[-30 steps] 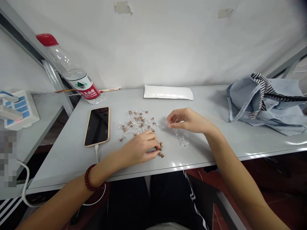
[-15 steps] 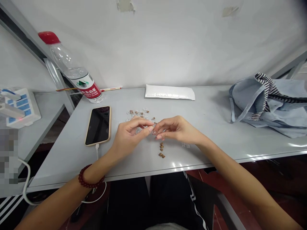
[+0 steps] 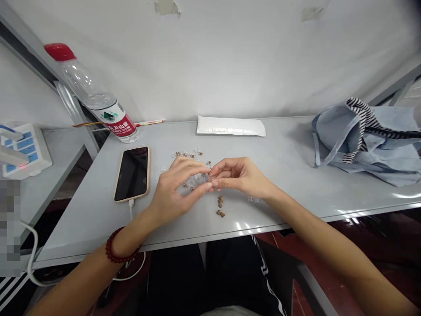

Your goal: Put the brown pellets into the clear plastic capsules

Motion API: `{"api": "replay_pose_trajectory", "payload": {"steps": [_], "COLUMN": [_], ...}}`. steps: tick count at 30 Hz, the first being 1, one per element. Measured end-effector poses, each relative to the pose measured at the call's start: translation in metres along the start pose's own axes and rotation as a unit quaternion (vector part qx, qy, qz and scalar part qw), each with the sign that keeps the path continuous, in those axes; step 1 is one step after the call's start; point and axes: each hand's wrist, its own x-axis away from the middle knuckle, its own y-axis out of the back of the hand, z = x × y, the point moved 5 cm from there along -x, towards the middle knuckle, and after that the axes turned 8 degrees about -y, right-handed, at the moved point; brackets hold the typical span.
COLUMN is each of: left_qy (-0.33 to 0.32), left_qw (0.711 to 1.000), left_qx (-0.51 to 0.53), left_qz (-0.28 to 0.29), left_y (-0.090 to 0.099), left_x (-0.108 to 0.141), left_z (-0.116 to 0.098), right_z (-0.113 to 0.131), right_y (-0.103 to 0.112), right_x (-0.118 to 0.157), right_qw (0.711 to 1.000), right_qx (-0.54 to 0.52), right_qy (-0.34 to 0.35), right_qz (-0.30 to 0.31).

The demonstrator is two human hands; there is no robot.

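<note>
Over the middle of the desk, my right hand (image 3: 235,174) pinches a small clear piece (image 3: 211,178) between thumb and fingers. My left hand (image 3: 179,186) meets it from the other side, thumb and index finger spread apart, their tips close to the piece's edge. Whether they touch it is hard to tell. Several small clear pieces with brown bits (image 3: 189,155) lie behind and under my left hand, partly hidden by it. In front of my fingertips, several loose small brown pieces (image 3: 220,213) rest on the desk.
A phone (image 3: 132,174) on a white cable lies at left, with a water bottle (image 3: 115,118) behind it. A white packet (image 3: 231,126) lies by the wall. At right is a light blue cloth bag (image 3: 378,140). A power strip (image 3: 28,151) sits far left.
My left thumb has moved down, away from the index finger, opening a gap. My right hand keeps its pinch on the clear piece. The view has shifted slightly.
</note>
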Motion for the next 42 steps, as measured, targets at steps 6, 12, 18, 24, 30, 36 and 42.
{"api": "replay_pose_trajectory", "payload": {"steps": [6, 12, 18, 24, 30, 36, 42], "left_qy": [-0.027, -0.122, -0.101, -0.008, -0.032, -0.045, -0.072], "left_qw": [0.994, 0.981, 0.983, 0.982, 0.989, 0.974, 0.954], "left_qx": [-0.103, -0.150, -0.154, -0.183, -0.142, -0.006, -0.023], "left_qz": [0.020, -0.021, -0.008, 0.055, 0.037, 0.221, 0.291], "left_y": [-0.006, -0.006, -0.006, -0.003, -0.004, -0.031, -0.045], "left_x": [0.000, 0.000, 0.004, 0.009, 0.005, 0.014, 0.025], "left_z": [-0.004, -0.011, 0.003, 0.032, 0.014, 0.000, -0.001], "right_z": [0.002, -0.007, 0.003, 0.031, 0.013, 0.002, 0.001], "right_y": [0.001, -0.003, 0.004, 0.062, 0.090, 0.081, 0.071], "right_x": [-0.002, -0.006, -0.003, 0.018, 0.031, 0.022, 0.012], "right_qw": [1.000, 0.999, 0.988, 0.884, 0.847, 0.837, 0.847], "right_qx": [-0.001, -0.027, 0.148, 0.427, 0.493, 0.511, 0.512], "right_qy": [0.001, -0.015, 0.029, -0.002, -0.176, -0.188, -0.125], "right_qz": [-0.022, -0.016, -0.043, -0.190, -0.096, -0.051, -0.067]}}
